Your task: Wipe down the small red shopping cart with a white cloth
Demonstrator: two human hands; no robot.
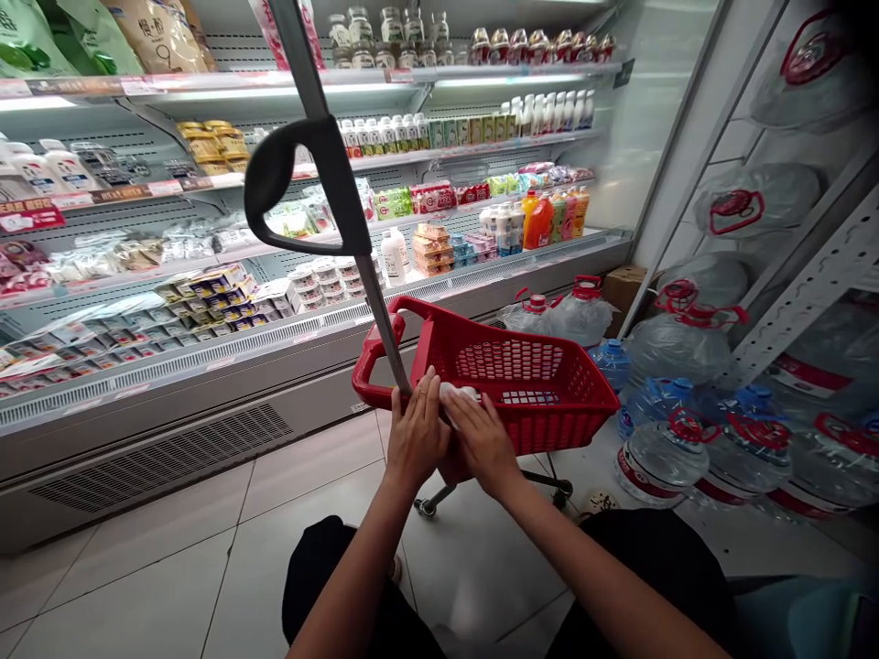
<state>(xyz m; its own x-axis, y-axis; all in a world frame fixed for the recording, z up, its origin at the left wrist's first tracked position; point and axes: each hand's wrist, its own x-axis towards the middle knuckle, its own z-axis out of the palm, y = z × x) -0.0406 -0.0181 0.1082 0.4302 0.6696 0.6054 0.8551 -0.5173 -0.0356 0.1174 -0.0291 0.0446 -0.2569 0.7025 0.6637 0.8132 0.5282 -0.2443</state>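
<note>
A red wheeled shopping basket (542, 403) stands on the tiled floor in front of me. Its grey pull rod with a black grip (302, 178) rises up and to the left. My left hand (416, 435) rests on the basket's near rim at the foot of the rod, fingers together and curled over the edge. My right hand (481, 439) lies beside it on the same rim, pressing on a small white thing (459, 394) that I cannot make out. The basket's inside looks bare apart from that.
An open chilled display case (206, 357) with shelves of dairy, bottles and packs runs along the left and back. Large water jugs (663, 458) with red handles crowd the floor and rack on the right. My knees in dark trousers are at the bottom.
</note>
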